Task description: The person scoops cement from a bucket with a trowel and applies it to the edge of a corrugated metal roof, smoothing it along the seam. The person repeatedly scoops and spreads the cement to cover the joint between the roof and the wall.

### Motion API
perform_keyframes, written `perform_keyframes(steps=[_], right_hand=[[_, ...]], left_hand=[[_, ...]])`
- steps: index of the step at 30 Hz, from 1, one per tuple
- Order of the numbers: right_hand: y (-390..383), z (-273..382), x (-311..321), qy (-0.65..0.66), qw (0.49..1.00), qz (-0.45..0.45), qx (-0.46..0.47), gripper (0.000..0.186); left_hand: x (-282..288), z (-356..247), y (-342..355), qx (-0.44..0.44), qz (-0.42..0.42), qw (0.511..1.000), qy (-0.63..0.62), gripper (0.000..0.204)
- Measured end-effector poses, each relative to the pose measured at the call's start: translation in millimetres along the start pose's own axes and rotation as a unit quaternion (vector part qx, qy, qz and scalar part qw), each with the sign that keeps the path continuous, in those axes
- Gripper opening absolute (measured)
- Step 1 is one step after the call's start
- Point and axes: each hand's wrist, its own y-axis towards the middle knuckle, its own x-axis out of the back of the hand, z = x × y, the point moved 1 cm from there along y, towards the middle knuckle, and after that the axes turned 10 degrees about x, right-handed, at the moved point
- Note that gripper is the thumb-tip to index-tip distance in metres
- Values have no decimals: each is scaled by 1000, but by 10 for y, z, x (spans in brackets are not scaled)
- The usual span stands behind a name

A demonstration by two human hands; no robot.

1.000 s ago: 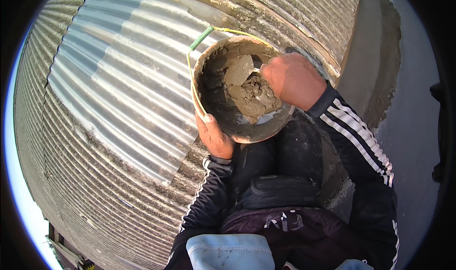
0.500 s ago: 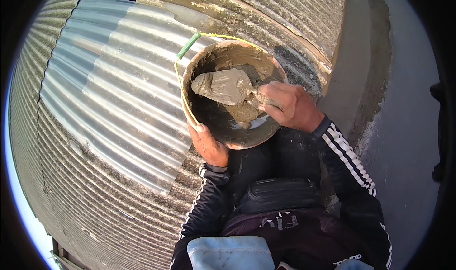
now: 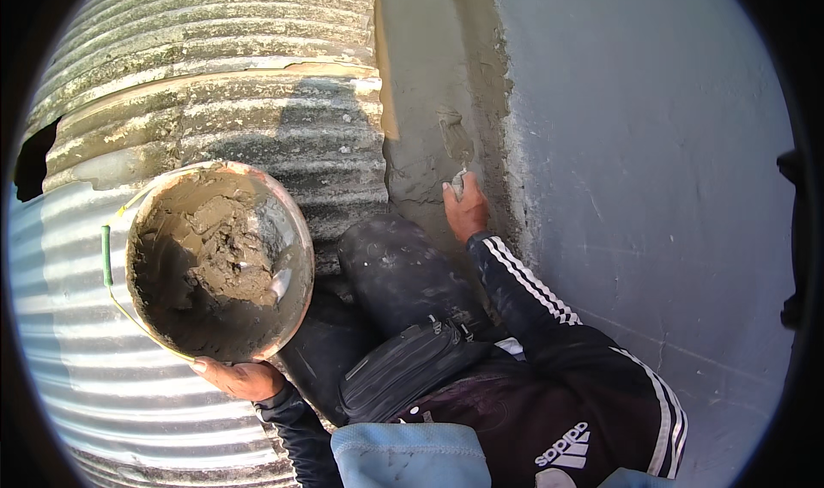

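My left hand (image 3: 239,379) is closed on the near rim of a round bucket (image 3: 306,256). Wet grey-brown mortar (image 3: 225,252) coats the bucket's inside and lies heaped in its middle. A thin handle with a green grip (image 3: 106,254) hangs over the bucket's left side. To the right, my right hand (image 3: 466,210) grips the handle of a trowel (image 3: 456,136). The mortar-smeared blade points away from me, over a smooth strip of grey mortar (image 3: 421,50) along the wall's foot. Whether the blade touches the strip I cannot tell.
Corrugated roof sheets (image 3: 232,119) spread to the left, weathered ones beyond shiny metal or clear ones. A dark hole (image 3: 36,162) shows at the far left. The grey wall (image 3: 635,145) bounds the right side. My bent knee (image 3: 386,252) is between bucket and trowel.
The view has swung right. The trowel, loaded with mortar above the bucket before, is now out over the strip beside the wall. My left hand still holds the bucket.
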Motion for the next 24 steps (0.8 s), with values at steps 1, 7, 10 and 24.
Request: perform_keyframes(steps=[1,7,10,24], right_hand=[[17,-162,-64,4,1000,-9,-24,35],[485,-775,-361,118,976,-3,-183,25],[740,-845,-330,327,879,18,-346,16],[1165,-752,-251,306,902,-17,-305,19]], left_hand=[[-12,2,-23,-81,-25,994,70,51],[14,-5,-39,16,13,999,45,49],[46,-51,-57,27,21,996,85,49],[96,85,-77,-55,20,990,125,67]])
